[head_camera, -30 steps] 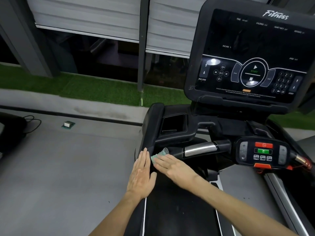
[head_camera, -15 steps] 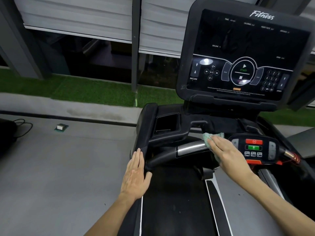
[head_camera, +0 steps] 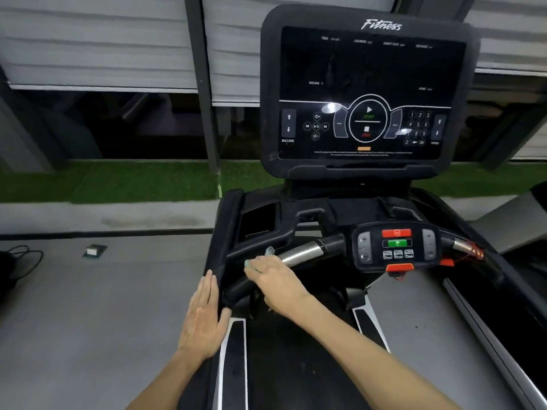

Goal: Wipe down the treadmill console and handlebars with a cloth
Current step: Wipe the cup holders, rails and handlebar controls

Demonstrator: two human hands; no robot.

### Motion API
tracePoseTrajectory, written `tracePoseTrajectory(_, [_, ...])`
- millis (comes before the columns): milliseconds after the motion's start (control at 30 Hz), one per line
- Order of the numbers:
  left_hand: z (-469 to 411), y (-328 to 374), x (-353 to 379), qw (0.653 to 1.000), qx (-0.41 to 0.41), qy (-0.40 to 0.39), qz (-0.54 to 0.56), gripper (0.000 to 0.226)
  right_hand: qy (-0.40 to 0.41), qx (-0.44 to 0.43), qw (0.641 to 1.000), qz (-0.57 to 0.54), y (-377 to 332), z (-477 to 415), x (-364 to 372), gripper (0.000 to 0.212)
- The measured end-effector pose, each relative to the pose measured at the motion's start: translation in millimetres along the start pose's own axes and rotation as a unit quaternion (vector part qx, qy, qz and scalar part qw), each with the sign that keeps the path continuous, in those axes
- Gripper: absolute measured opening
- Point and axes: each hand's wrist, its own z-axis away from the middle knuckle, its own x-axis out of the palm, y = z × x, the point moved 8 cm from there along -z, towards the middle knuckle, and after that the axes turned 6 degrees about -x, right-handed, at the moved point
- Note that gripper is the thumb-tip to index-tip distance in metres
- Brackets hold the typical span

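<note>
Grey gym floor (head_camera: 88,306) and a strip of green turf (head_camera: 118,182) lie behind the treadmill. We see the cloth (head_camera: 269,250) bunched on the left handlebar (head_camera: 302,252), beside its chrome section and mostly hidden under our right hand (head_camera: 278,281), whose grip curls over it. Our left hand (head_camera: 204,315) lies flat against the black side arm (head_camera: 222,232), grip straight and relaxed. Above stands the dark console (head_camera: 367,69).

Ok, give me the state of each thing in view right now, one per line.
console screen, dark, no readings showing.
cloth, bunched under the right hand on the handlebar.
right hand, grips the cloth against the handlebar.
left hand, flat, fingers straight, resting on the side arm.
blinds, partly raised.
</note>
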Motion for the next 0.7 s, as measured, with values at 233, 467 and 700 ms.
tracePoseTrajectory(233, [0.1,-0.5,-2.8,1.0,-0.009,0.011,0.01,0.07,0.05,0.055,0.997,0.023,49.4,36.9,-47.4,0.081])
tracePoseTrajectory(467, [0.6,0.6,-4.1,0.999,-0.006,0.023,0.023,0.066,0.098,0.163,0.98,0.059,77.3,63.9,-59.6,0.071])
tracePoseTrajectory(700, [-0.3,-1.5,-3.5,0.999,0.0,0.026,0.027,0.064,0.003,-0.004,0.997,0.073,19.5,43.2,-23.4,0.092])
